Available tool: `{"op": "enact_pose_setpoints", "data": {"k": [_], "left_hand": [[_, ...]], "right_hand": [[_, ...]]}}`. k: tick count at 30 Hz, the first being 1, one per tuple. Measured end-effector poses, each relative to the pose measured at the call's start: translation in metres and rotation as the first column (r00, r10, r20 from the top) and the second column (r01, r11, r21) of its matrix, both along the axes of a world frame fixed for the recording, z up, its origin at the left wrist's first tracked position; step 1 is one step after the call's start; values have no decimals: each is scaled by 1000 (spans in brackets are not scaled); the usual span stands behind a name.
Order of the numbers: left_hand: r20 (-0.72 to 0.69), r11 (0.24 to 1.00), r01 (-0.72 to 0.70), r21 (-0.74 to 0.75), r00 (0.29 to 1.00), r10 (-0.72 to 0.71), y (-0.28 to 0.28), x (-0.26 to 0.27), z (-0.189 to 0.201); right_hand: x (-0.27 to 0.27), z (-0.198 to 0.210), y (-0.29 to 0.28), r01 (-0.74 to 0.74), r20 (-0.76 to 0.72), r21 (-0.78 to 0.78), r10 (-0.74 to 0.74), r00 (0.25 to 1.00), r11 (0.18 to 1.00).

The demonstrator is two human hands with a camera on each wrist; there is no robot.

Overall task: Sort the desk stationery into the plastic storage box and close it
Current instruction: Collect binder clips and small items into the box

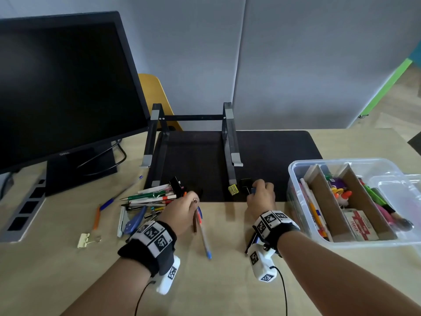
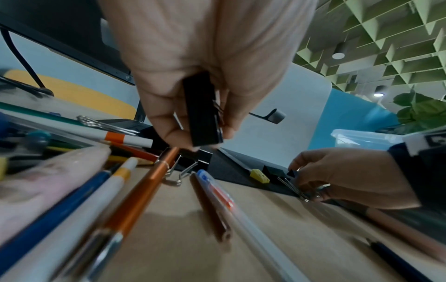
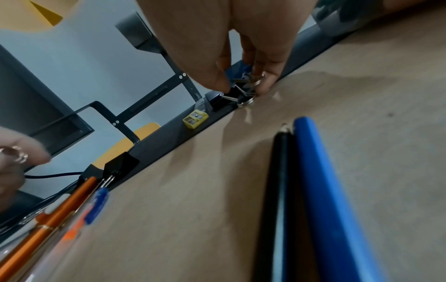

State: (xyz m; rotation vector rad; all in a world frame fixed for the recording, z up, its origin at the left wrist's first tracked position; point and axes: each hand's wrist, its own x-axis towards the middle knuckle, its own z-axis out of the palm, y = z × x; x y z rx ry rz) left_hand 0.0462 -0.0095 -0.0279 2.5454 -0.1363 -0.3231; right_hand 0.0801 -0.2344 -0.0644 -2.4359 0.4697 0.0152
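Note:
My left hand grips a black binder clip between thumb and fingers, just above the pile of pens. My right hand pinches the wire handles of small binder clips at the front edge of the black desk mat. A yellow sharpener lies just left of that hand. The clear plastic storage box stands open at the right, split by cardboard dividers and holding pens and an eraser box. Its lid rests across the right side.
A blue-capped pen and a brown pencil lie by my left hand. A black pencil and a blue pen lie under my right wrist. A cream binder clip sits at the left. Monitor and laptop stand stand behind.

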Motion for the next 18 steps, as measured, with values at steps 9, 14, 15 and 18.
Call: {"op": "enact_pose_setpoints", "data": {"k": [9,14,15,18], "left_hand": [[-64,951,-185,246,976,207,-14,55,4],[-79,927,-180,328,973,217,-19,59,-1],[-81,926,-184,330,972,222,-19,60,-2],[-89,925,-197,325,967,238,-20,61,-3]], "right_hand": [[18,4,3,-21,-7,44,21,1000,999],[25,11,-1,-184,-224,-63,166,960,981],[27,13,-2,-216,-261,-91,186,947,972],[30,15,-4,-227,-306,-95,189,933,969]]}}
